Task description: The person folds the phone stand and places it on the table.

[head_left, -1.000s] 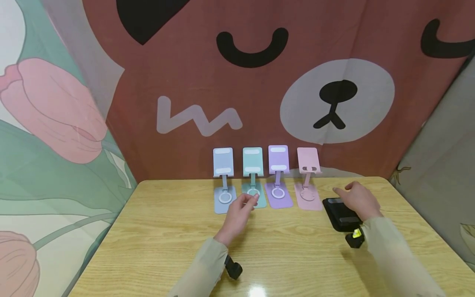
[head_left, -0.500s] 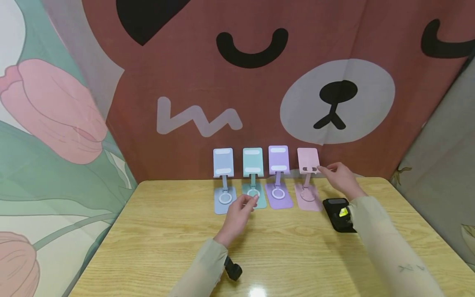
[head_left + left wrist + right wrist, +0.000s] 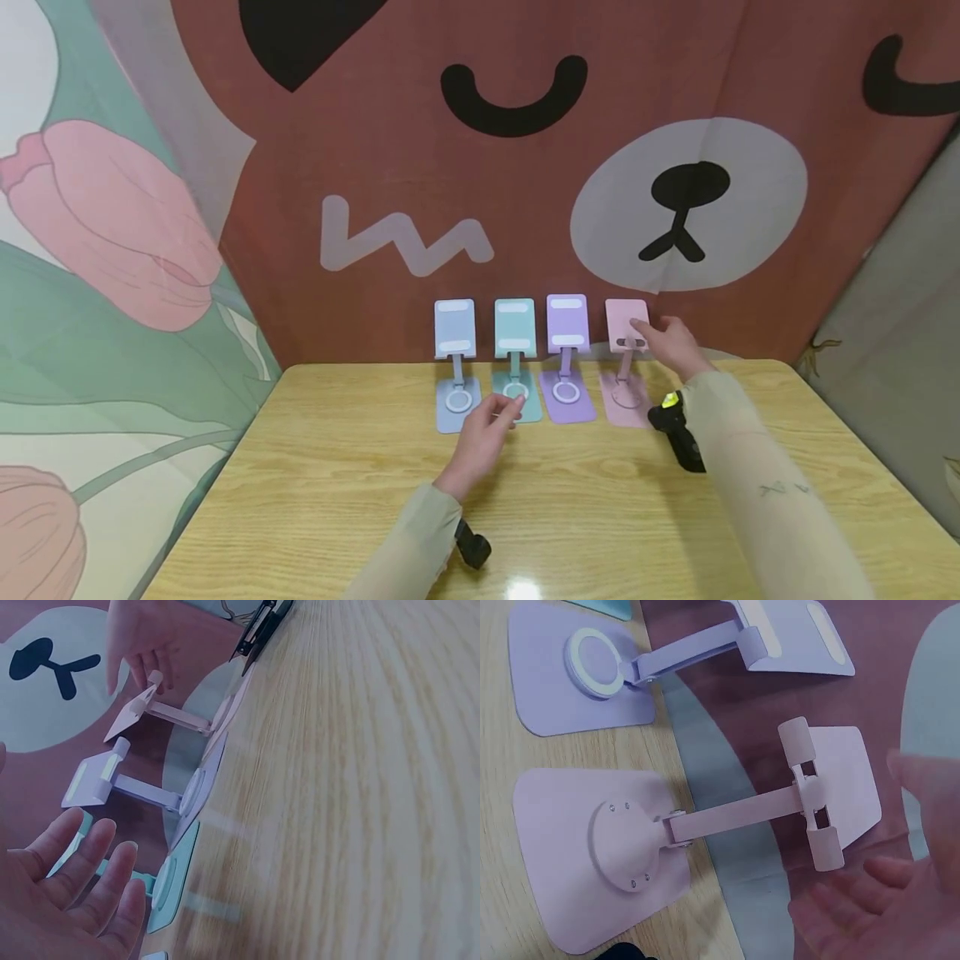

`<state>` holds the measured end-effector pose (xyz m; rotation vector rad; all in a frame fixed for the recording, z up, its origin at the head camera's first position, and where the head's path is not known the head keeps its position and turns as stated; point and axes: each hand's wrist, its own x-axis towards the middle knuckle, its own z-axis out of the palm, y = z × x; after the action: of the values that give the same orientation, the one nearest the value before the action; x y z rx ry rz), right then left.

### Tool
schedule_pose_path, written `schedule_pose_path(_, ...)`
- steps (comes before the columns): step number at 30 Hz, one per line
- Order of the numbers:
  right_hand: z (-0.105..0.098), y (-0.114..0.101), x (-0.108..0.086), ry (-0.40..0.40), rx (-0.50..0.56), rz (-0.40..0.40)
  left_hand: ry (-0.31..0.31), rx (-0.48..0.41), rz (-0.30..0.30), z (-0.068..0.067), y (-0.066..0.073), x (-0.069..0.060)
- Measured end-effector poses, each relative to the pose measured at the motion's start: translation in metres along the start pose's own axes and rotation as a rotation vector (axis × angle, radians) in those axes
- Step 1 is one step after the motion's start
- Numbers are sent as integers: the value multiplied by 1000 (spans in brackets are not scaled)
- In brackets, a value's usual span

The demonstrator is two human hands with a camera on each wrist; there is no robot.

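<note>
In the head view a pink stand (image 3: 624, 400) is at the right end of a row of upright stands, with my right hand (image 3: 677, 346) beside its top plate. The right wrist view shows that hand (image 3: 900, 892) with fingers loosely bent around the edge of the pink plate (image 3: 847, 780); contact cannot be told. My left hand (image 3: 480, 437) hovers before the teal stand (image 3: 515, 329), fingers relaxed and holding nothing, as the left wrist view also shows (image 3: 82, 900). The purple stand (image 3: 567, 325) and the blue stand (image 3: 455, 329) stand in the same row.
A folded black stand (image 3: 686, 446) lies on the wooden table (image 3: 337, 483) at the right, partly hidden by the right sleeve and wrist camera. Behind the table's back edge hangs a cloth (image 3: 390, 150) with a bear print.
My right hand has moved from above the black stand up and left to the pink stand's top plate. The left hand has stayed in place. The head view has shifted slightly.
</note>
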<state>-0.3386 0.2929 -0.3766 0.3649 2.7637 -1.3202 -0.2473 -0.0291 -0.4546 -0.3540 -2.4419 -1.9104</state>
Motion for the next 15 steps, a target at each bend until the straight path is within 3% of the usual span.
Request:
schedule_pose_path(5,3,-2,4,-67,28,-38,8,10,2,1,-1,2)
schedule_pose_path(15,14,0,6,-74,253,39,-2,13,-19,4,-3,2)
